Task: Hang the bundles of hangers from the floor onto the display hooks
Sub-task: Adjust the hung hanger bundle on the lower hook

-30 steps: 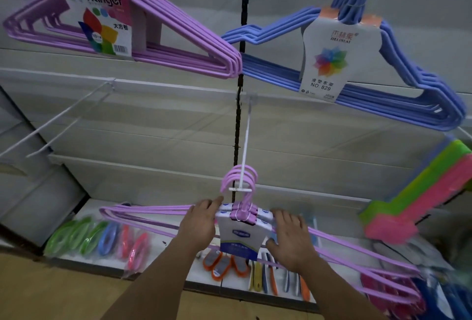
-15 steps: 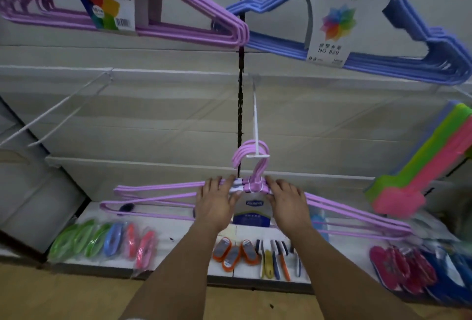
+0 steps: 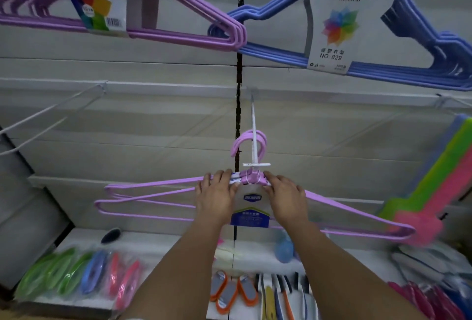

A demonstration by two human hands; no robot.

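Observation:
A bundle of lilac hangers (image 3: 143,192) with a white and blue label card (image 3: 251,208) hangs level in front of the white wall panel. Its curved hooks (image 3: 249,140) sit over a white display hook (image 3: 254,135) that juts out from the rail. My left hand (image 3: 217,195) grips the bundle's top bars just left of the neck. My right hand (image 3: 287,195) grips them just right of the neck. Both arms reach up from below.
Above hang a purple hanger bundle (image 3: 178,25) and a blue one (image 3: 408,59). An unused white double hook (image 3: 51,120) sticks out at the left. Green and pink hangers (image 3: 434,186) crowd the right. A low shelf (image 3: 178,243) holds packed clips and brushes.
Both hands raised the lilac bundle and pushed its hooks further along the display hook toward the wall. The view tilted downward, so the upper bundles rose in frame.

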